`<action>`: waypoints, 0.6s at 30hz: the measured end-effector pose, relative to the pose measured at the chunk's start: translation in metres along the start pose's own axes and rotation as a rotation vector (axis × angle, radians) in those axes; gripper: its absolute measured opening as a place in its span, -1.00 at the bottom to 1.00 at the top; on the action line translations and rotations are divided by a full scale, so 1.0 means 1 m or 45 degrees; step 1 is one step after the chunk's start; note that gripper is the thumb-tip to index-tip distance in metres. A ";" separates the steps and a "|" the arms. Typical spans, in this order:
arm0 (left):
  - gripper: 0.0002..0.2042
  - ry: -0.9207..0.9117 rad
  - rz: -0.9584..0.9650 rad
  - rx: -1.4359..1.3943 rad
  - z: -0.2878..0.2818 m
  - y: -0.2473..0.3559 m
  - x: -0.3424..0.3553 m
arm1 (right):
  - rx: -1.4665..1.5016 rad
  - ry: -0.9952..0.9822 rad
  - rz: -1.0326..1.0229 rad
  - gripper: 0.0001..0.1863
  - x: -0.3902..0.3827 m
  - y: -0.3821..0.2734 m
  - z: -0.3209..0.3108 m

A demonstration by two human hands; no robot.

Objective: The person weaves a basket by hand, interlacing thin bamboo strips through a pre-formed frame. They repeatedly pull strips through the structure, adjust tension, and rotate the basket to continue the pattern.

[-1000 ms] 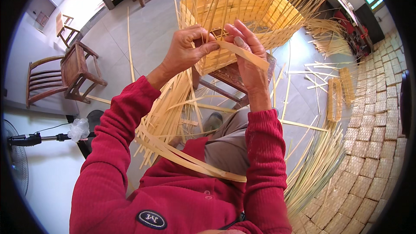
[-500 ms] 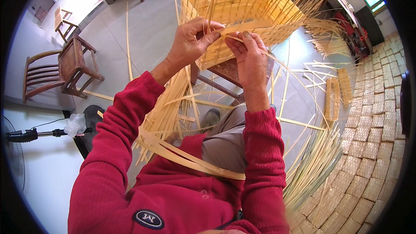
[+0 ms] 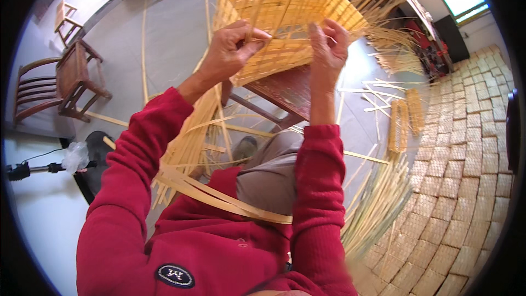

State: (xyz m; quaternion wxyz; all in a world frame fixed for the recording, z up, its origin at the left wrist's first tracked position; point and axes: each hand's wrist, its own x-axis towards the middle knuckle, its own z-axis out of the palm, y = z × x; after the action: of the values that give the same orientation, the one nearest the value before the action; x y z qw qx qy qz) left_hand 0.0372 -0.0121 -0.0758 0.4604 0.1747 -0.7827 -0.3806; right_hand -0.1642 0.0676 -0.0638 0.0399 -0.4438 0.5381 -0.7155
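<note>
A half-woven bamboo basket (image 3: pixel 335 8), pale yellow with long upright strips at its rim, rests on a worn reddish-brown wooden stool (image 3: pixel 282 90) before me. At its near left side, my left hand (image 3: pixel 230 49) is closed, thumb and forefinger pinching bamboo strips. From there a thin bamboo strip (image 3: pixel 293 40) runs level along the near rim to my right hand (image 3: pixel 329 44). That hand is raised at the basket's near right, its fingers curled towards the thumb around the strip's end, whose exact grip is partly hidden.
Loose bamboo strips (image 3: pixel 219 196) lie across my lap. A greenish bundle of strips (image 3: pixel 381 203) lies to the right, beside stacked woven pieces (image 3: pixel 457 186). Two narrow woven pieces (image 3: pixel 399 126) lie on the floor. A wooden chair (image 3: pixel 74 79) stands at left, near a fan stand (image 3: pixel 49 169).
My right hand has drawn away from the left, rightwards and up, with the strip between them. The long strip end trailing from it no longer shows. The whole view has shifted slightly.
</note>
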 end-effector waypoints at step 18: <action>-0.82 -0.006 -0.002 0.081 0.002 -0.005 0.002 | 1.010 0.111 0.724 -0.68 -0.010 -0.003 -0.020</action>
State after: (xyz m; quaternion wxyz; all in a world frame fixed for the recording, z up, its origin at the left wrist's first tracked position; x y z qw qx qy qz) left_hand 0.0342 -0.0159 -0.0783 0.4523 0.1890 -0.7955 -0.3563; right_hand -0.1705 0.0887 -0.0676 0.3770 -0.1994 0.3250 -0.8441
